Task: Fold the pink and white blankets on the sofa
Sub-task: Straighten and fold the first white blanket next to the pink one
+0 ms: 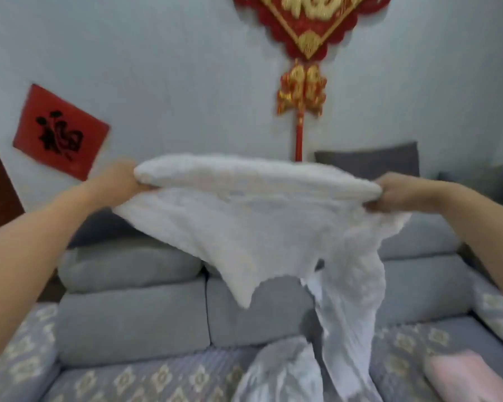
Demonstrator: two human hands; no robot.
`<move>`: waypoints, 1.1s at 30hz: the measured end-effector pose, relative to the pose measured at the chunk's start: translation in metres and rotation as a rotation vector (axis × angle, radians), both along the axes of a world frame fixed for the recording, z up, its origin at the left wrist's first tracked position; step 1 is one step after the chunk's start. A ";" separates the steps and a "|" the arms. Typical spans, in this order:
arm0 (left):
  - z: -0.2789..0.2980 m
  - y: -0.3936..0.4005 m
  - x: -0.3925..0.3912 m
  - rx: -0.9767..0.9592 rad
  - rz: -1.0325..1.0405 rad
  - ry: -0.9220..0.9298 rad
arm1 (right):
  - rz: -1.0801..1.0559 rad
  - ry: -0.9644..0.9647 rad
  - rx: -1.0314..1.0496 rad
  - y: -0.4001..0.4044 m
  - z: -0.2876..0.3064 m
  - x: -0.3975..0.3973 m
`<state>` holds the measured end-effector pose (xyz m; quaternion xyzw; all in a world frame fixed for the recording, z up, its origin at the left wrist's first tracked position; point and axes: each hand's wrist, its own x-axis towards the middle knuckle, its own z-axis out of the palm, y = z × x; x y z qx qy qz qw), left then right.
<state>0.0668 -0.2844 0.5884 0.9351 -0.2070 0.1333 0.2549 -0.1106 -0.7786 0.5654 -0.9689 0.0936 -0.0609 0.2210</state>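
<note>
I hold the white blanket up in the air over the sofa, stretched between both hands. My left hand grips its left end and my right hand grips its right end. The top edge is doubled over into a thick roll. Loose parts hang down, and a long tail drops to the seat at the lower middle. The pink blanket lies folded on the seat at the lower right, partly cut off by the frame edge.
The grey sofa has thick back cushions and a patterned seat cover. Dark grey pillows lean on the wall at the right. Red decorations hang on the wall behind.
</note>
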 end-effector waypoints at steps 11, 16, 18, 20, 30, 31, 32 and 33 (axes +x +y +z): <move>-0.421 0.032 -0.105 0.547 -0.130 0.331 | 0.093 0.563 -0.436 0.007 -0.405 -0.067; -0.514 0.025 -0.152 0.925 -0.241 0.678 | 0.013 0.691 -0.427 0.026 -0.507 -0.100; -0.535 0.027 -0.165 0.981 -0.294 0.736 | 0.042 0.783 -0.482 0.030 -0.538 -0.113; -0.548 0.030 -0.180 0.962 -0.333 0.794 | 0.073 0.893 -0.526 0.032 -0.563 -0.131; -0.549 0.005 -0.235 0.730 -0.424 0.780 | 0.370 1.043 0.370 0.219 -0.572 -0.108; -0.544 -0.001 -0.231 0.669 -0.422 0.766 | 0.397 0.962 0.506 0.254 -0.559 -0.098; -0.540 -0.005 -0.225 0.623 -0.451 0.731 | 0.394 0.888 0.602 0.286 -0.545 -0.092; -0.538 -0.006 -0.220 0.583 -0.481 0.682 | 0.357 0.836 0.675 0.311 -0.537 -0.088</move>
